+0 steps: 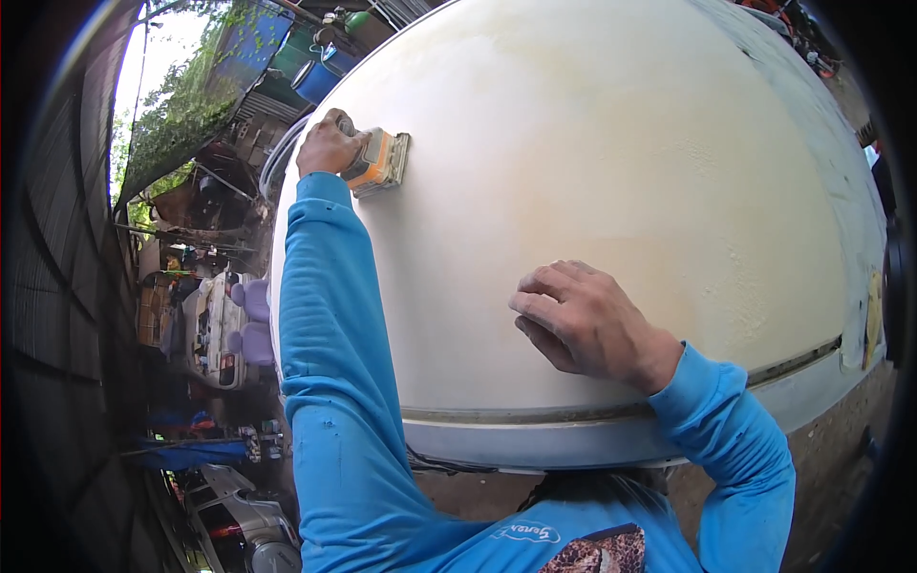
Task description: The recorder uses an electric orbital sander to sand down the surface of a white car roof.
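Observation:
A large cream-white vehicle roof panel (592, 172) curves away before me, with patches of yellowish filler and dusty sanding marks. At its far left, my left hand (331, 145) is wrapped round the body of an orange and grey power sander (374, 164), arm stretched out. The sander's square pad sits against the panel. Nearer and to the right, my right hand (583, 320) is over the panel with its fingers loosely bent and a little apart. Nothing shows in it; the palm is hidden, and I cannot tell whether the fingertips touch the surface.
A dark groove (525, 416) runs along the panel's near edge. To the left stand a white vehicle (215, 329), purple seats (251, 320) and a silver car (244, 525). Blue drums (317, 82) and a green cylinder (368, 29) are beyond the far left edge.

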Demonstrator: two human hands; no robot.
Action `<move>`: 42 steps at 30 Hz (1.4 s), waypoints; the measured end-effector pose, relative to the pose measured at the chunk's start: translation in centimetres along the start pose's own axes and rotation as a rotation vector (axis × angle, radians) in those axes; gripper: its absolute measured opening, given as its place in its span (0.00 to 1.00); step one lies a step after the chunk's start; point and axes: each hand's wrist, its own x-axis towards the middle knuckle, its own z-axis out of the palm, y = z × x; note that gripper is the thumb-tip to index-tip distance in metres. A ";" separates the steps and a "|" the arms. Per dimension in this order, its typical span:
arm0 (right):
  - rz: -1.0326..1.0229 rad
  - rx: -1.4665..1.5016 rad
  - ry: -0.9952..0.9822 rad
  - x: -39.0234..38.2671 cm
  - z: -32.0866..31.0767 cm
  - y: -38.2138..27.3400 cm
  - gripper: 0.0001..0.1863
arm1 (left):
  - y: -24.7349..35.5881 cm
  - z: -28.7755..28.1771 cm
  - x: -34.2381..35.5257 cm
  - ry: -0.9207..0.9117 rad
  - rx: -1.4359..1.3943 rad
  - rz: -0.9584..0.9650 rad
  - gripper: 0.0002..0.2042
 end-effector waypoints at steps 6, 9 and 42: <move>0.004 -0.009 0.021 0.1 0.0 0.2 0.03 | 0.0 -1.5 -7.2 -0.007 -0.049 0.075 0.28; -0.005 -0.007 0.004 0.0 -0.1 0.0 0.04 | 0.0 -4.2 -15.9 0.022 -0.106 0.157 0.25; 0.015 -0.019 -0.025 0.1 -0.1 -0.2 0.07 | -6.4 -2.8 -13.9 0.048 -0.052 0.115 0.25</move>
